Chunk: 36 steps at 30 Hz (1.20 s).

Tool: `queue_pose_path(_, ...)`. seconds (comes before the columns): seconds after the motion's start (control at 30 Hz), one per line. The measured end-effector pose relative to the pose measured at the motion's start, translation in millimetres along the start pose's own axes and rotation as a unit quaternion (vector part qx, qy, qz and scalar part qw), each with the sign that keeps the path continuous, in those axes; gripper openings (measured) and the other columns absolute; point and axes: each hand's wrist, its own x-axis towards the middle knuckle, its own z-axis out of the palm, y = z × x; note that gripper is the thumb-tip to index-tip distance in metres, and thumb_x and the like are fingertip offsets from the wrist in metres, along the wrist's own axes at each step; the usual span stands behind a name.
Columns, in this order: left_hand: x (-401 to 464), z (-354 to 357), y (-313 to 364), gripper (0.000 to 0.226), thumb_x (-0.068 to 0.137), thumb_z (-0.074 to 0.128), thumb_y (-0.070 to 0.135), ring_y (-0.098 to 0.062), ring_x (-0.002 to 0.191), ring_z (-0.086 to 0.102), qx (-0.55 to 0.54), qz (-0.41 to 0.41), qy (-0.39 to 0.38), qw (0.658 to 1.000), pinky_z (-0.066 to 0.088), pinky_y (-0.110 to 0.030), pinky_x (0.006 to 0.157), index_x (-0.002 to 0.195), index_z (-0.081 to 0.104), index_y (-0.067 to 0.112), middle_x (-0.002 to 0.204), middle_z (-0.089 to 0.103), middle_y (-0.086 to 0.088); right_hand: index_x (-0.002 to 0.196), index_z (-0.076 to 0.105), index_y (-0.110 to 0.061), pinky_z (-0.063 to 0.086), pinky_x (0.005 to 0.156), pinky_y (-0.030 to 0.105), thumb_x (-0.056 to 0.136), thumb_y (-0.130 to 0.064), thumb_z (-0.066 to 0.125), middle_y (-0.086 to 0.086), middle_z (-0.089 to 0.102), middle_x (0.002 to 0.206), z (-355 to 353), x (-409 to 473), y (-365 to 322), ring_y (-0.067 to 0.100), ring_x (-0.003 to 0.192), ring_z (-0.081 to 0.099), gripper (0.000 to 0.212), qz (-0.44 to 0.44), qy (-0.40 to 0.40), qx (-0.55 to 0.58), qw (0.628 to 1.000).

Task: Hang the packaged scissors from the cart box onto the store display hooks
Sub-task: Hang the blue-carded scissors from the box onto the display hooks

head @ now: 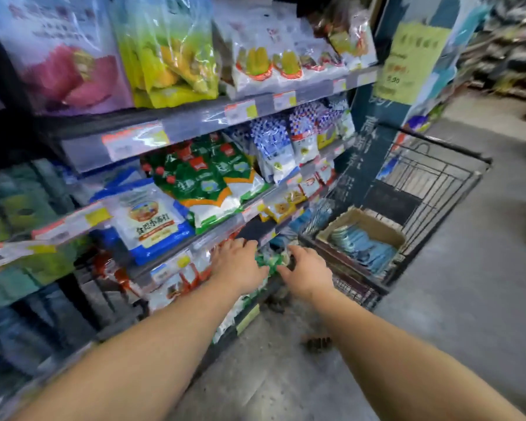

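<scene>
Presently on view, item by item:

Left hand (240,264): bare, arm stretched forward and down to a low shelf of the store rack; fingers spread and lying over bagged goods there. Whether it grips anything cannot be told through the blur.

Right hand (308,273): bare, reaching beside the left; fingers loosely curled toward a crumpled green-and-white plastic packet (271,261) that sits between the two hands. Contact looks likely, but a firm hold cannot be confirmed.

Open brown cardboard box (374,227): stands inside the black wire shopping cart (431,180), just right of the hands. It holds a stack of pale blue carded packages (362,247), lying flat and overlapping; presumably the packaged scissors, though the contents are too blurred to read.

Grey metal shelving (195,120): several tiers with price labels along the front edges. Top tier: large clear bags with pink and yellow-green printing. Second tier: green-and-red bags, blue-and-white checked packets. Third tier: white bag with blue border and orange label (148,217), tilted forward over the shelf edge, above and left of the left hand.

Dark teal end panel (374,138): stands upright between shelving and cart, with a yellow price sign (410,60) above.

Grey concrete floor (468,284): under the cart and to the right.

Display hooks: not distinguishable.
</scene>
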Motion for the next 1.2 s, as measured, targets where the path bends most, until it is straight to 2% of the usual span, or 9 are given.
queue_pose_path(0.17,59.2,12.9,73.7,0.067,0.088,0.051,0.060,-0.029,0.141,0.030,0.026,0.054,-0.022,0.998,0.026,-0.046,0.115,0.144,0.038,0.025,0.152,0.036,-0.007,0.144,0.037,-0.031,0.042,0.105,0.042,0.088,-0.049,0.056,0.002,0.043,0.145,-26.8,34.5,69.6,0.027,0.132,0.042,0.061,0.071,0.030,0.032,0.996)
queue_pose_path(0.43,181.2,43.0,146.8,0.070,0.089,0.050,0.061,-0.028,0.140,0.031,0.034,0.134,-0.077,0.987,0.029,-0.043,0.113,0.147,0.033,0.026,0.152,0.036,-0.003,0.141,0.040,-0.029,0.045,0.098,0.040,0.088,-0.048,0.058,0.004,0.047,0.137,-48.6,122.0,152.5,0.027,0.125,0.049,0.058,0.181,0.053,0.068,0.980)
queue_pose_path(0.7,318.8,40.8,202.9,0.066,0.089,0.053,0.058,-0.029,0.134,0.039,0.038,0.192,-0.116,0.974,0.034,-0.041,0.107,0.143,0.036,0.024,0.145,0.043,-0.004,0.142,0.039,-0.021,0.044,0.101,0.038,0.088,-0.042,0.063,0.009,0.047,0.140,-75.5,225.1,216.5,0.030,0.125,0.050,0.062,0.309,0.074,0.140,0.938)
queue_pose_path(0.93,380.8,61.8,236.8,0.069,0.087,0.057,0.058,-0.028,0.134,0.040,0.042,0.211,-0.150,0.965,0.032,-0.042,0.109,0.144,0.037,0.024,0.145,0.045,-0.004,0.142,0.037,-0.023,0.052,0.090,0.039,0.090,-0.036,0.061,0.008,0.050,0.134,-66.6,268.7,257.5,0.027,0.114,0.057,0.059,0.377,0.062,0.177,0.907)
queue_pose_path(1.07,409.4,83.3,256.8,0.068,0.087,0.057,0.057,-0.028,0.132,0.041,0.055,0.197,-0.170,0.964,0.034,-0.043,0.109,0.144,0.038,0.026,0.142,0.046,-0.004,0.141,0.037,-0.023,0.054,0.089,0.044,0.089,-0.037,0.061,0.009,0.049,0.134,-61.2,298.5,287.3,0.029,0.109,0.058,0.059,0.381,0.036,0.176,0.907)
queue_pose_path(1.2,441.4,118.0,279.9,0.072,0.085,0.058,0.060,-0.030,0.133,0.040,0.059,0.157,-0.194,0.966,0.034,-0.042,0.109,0.145,0.036,0.027,0.143,0.045,-0.005,0.139,0.037,-0.022,0.050,0.095,0.044,0.089,-0.036,0.060,0.010,0.050,0.133,-54.2,334.0,328.7,0.030,0.114,0.055,0.057,0.377,-0.004,0.179,0.908)
